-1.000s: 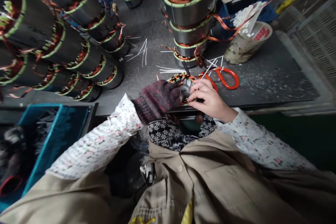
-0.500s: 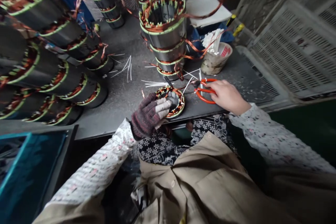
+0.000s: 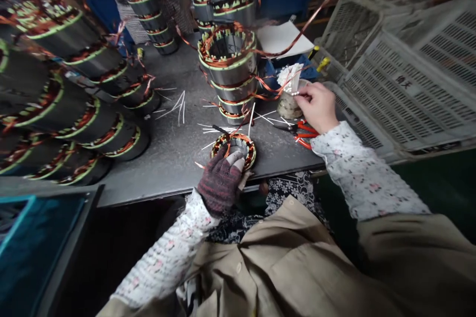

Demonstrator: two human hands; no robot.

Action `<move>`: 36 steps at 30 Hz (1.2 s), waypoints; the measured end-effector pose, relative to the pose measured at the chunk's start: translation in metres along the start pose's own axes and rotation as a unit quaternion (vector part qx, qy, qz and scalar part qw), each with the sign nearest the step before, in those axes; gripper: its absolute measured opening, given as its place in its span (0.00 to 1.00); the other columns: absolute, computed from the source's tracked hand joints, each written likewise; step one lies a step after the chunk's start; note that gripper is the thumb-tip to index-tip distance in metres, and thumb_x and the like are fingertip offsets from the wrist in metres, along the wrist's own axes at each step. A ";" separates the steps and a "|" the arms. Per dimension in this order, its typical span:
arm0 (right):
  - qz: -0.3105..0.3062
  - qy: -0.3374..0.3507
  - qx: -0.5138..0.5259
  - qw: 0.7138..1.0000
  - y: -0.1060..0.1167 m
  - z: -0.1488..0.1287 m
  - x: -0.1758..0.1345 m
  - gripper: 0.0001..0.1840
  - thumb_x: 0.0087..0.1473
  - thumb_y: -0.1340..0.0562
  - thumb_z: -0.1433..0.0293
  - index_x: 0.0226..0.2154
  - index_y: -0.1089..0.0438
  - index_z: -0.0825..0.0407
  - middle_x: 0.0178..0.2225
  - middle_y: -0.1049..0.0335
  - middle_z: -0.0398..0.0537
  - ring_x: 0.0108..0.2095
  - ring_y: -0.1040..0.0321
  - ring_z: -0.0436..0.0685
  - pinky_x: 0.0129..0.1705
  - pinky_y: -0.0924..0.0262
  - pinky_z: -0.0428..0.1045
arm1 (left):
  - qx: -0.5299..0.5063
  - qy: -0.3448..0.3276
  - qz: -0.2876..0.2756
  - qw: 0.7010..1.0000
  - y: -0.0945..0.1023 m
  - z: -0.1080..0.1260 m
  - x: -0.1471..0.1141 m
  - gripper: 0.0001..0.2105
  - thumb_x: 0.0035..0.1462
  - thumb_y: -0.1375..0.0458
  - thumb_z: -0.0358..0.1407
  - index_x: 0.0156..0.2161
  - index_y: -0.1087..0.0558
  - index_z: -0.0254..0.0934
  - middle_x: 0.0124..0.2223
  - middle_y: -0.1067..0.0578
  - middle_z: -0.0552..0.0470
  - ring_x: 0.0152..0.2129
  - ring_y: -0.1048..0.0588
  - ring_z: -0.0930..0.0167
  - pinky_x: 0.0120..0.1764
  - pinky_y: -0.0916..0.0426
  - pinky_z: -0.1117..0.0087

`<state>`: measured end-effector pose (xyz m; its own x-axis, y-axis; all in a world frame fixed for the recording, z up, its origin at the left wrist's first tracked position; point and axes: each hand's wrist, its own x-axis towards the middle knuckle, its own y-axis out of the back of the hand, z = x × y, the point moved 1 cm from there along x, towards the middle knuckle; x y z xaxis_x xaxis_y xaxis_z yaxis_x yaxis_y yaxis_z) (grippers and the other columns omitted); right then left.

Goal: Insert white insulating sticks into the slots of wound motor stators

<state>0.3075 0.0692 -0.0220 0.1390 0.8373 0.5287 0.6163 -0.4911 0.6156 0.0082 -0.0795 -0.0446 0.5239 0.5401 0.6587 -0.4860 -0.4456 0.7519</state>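
My left hand (image 3: 222,178), in a dark striped glove with pale fingertips, grips the near rim of a small wound motor stator (image 3: 253,151) at the bench edge, its fingers reaching into the bore. A white cable tie (image 3: 252,120) sticks up from the stator's far side. At the tub (image 3: 289,106) on the right, my bare right hand (image 3: 317,105) pinches the end of a tie from the bundle of white cable ties (image 3: 290,77). Just below that hand, red-handled cutters (image 3: 303,131) lie on the bench, partly covered by my sleeve.
Stacked stators (image 3: 236,77) with loose copper leads rise behind the work. More stator stacks (image 3: 82,109) crowd the left. Cut white strips (image 3: 180,106) litter the bench (image 3: 167,158). Plastic crates (image 3: 401,84) stand right; a blue bin with white paper (image 3: 286,39) is behind the tub.
My right hand has let go of the cutters, leaving them on the bench, and moved up to the cable ties. My left hand stays on the stator, its wrist turned more upright.
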 end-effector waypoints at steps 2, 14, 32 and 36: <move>0.017 0.002 0.029 0.999 0.002 0.002 0.004 0.02 0.52 0.36 0.72 0.31 0.26 0.50 0.33 0.27 0.51 0.35 0.29 0.61 0.42 0.32 0.60 | -0.018 0.019 0.021 0.999 -0.001 0.001 -0.001 0.16 0.63 0.38 0.34 0.55 0.32 0.35 0.52 0.20 0.41 0.53 0.21 0.64 0.61 0.27 0.52; 0.024 0.158 0.239 0.958 0.032 -0.057 -0.110 0.07 0.64 0.41 0.71 0.36 0.28 0.47 0.47 0.21 0.54 0.49 0.22 0.63 0.49 0.28 0.60 | -0.013 0.038 -0.004 0.999 -0.004 0.006 -0.001 0.16 0.64 0.40 0.35 0.56 0.33 0.37 0.55 0.22 0.42 0.56 0.23 0.62 0.64 0.31 0.49; -0.187 0.063 0.337 0.921 -0.015 -0.092 -0.145 0.10 0.60 0.36 0.66 0.27 0.27 0.48 0.24 0.24 0.42 0.24 0.29 0.52 0.29 0.34 0.48 | -0.228 0.223 0.044 0.947 -0.003 0.015 0.007 0.17 0.70 0.47 0.34 0.62 0.33 0.39 0.52 0.19 0.46 0.49 0.19 0.69 0.55 0.24 0.64; -0.169 0.101 0.305 0.932 -0.007 -0.102 -0.145 0.11 0.62 0.40 0.69 0.29 0.27 0.49 0.27 0.25 0.44 0.26 0.29 0.51 0.30 0.36 0.48 | -0.216 0.210 0.073 0.951 -0.001 0.014 0.010 0.07 0.66 0.42 0.31 0.46 0.22 0.39 0.46 0.17 0.50 0.45 0.18 0.69 0.59 0.26 0.62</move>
<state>0.2040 -0.0730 -0.0429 -0.2540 0.8262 0.5029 0.9331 0.0725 0.3522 0.0232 -0.0836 -0.0384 0.1477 0.7725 0.6176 -0.8216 -0.2517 0.5114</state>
